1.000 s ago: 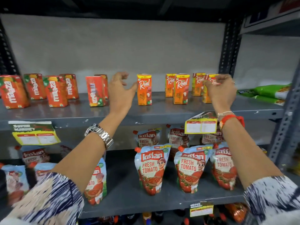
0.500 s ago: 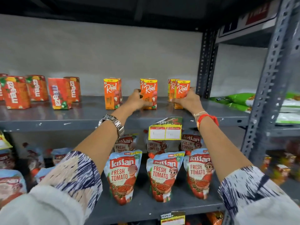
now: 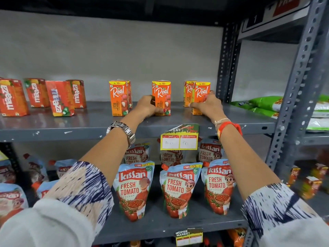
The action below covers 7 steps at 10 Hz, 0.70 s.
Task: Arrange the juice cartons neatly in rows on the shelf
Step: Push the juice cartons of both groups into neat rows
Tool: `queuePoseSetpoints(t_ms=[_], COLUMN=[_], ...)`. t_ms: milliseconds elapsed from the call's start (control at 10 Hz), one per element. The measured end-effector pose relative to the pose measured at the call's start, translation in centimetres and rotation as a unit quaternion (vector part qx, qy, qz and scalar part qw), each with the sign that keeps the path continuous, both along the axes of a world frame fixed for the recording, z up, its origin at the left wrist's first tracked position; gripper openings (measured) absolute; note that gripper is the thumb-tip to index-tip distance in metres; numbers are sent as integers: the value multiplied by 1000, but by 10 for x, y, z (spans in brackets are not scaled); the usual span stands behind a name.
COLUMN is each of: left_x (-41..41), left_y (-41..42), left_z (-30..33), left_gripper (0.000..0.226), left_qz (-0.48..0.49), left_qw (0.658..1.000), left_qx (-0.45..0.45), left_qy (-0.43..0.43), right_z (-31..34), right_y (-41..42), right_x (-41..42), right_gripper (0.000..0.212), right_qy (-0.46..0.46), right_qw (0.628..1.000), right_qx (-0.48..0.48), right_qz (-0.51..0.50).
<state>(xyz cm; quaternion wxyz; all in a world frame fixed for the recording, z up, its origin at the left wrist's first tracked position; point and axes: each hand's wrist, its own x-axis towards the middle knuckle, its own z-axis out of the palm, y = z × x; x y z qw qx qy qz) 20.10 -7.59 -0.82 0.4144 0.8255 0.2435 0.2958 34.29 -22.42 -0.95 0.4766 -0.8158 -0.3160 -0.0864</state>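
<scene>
Orange Real juice cartons stand in three short front-to-back rows on the grey shelf [image 3: 89,122]. The left row's front carton [image 3: 118,98] stands free. My left hand [image 3: 147,106] wraps the lower left side of the middle front carton [image 3: 162,97], thumb across its base. My right hand [image 3: 207,106] grips the lower part of the right front carton [image 3: 202,93], with another carton [image 3: 188,93] just behind and left of it. Several red Maaza cartons [image 3: 60,98] stand unevenly at the shelf's left, one turned askew.
A yellow price tag [image 3: 179,141] hangs from the shelf edge between my arms. Kissan ketchup pouches [image 3: 175,189] fill the shelf below. A grey upright post [image 3: 226,63] bounds the shelf on the right, with green packets [image 3: 263,104] beyond it.
My view moved right and closer. Both hands went from open above the shelf down onto the Real cartons, left on the middle front one, right on the right front one.
</scene>
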Motion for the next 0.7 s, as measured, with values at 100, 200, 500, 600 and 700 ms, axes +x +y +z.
queuePoseSetpoints(t_ms=[100,200,500,600,700], left_x=[0,1,1,3,1], left_y=[-1,1,2,6,-1], left_z=[0,-1,-2,-3,-1], left_gripper=[51,51,52,52,58], left_qz=[0,0,3,-3,5], left_qw=[1000,1000,999,999,999], left_qx=[2,10,29,29,34], left_qy=[1,-1,13,17,6], right_z=[-1,-2,-3,-5,-4], right_y=[0,0,-2,-1,-2], right_x=[-1,-2,-6,-2,-7], right_gripper=[73,72,70,68,76], right_qy=[-2,-5,4,12,12], right_qw=[1000,1000,1000,1000,999], right_qx=[-1,-1,12,21,45], right_qz=[-2,-4,-7,1,8])
